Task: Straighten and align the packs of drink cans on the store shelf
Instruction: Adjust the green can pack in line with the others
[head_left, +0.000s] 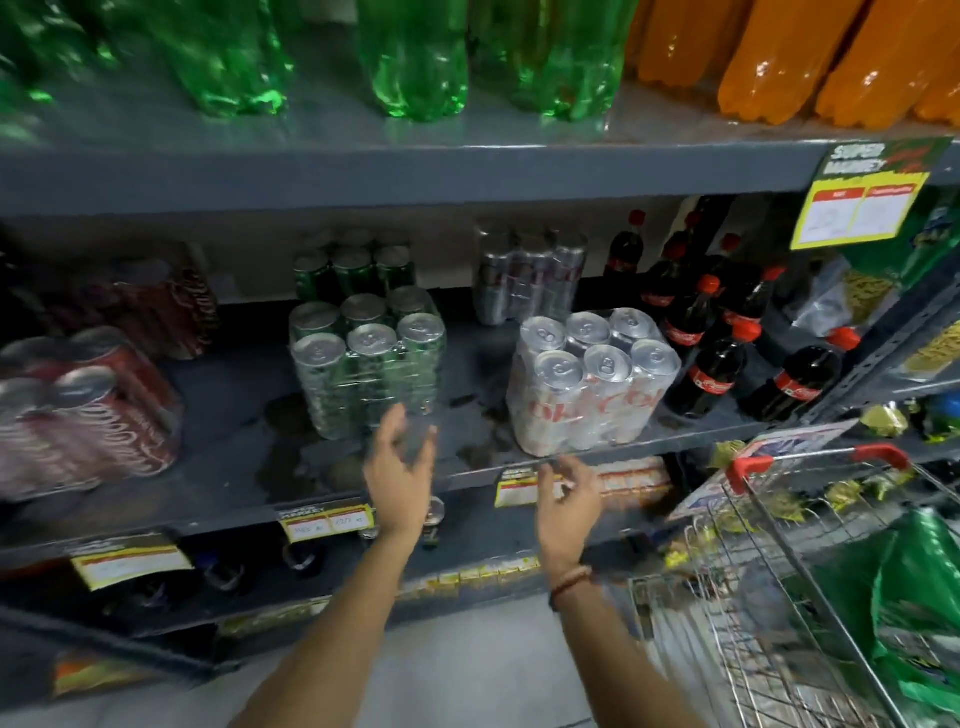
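While silver pack (592, 379) meets shelf edge (519, 465), both hands hover empty.

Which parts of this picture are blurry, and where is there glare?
Head view: the red can pack at left and the green bottles above are smeared; the silver can pack is sharpest, with glare on its tops; shelf lines bow from the wide lens.

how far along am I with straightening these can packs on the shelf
Nothing clearly done yet. The green can pack and silver can pack both sit turned at an angle to the shelf edge. Your left hand and right hand are open, reaching in, holding nothing. The red packs look blurred.
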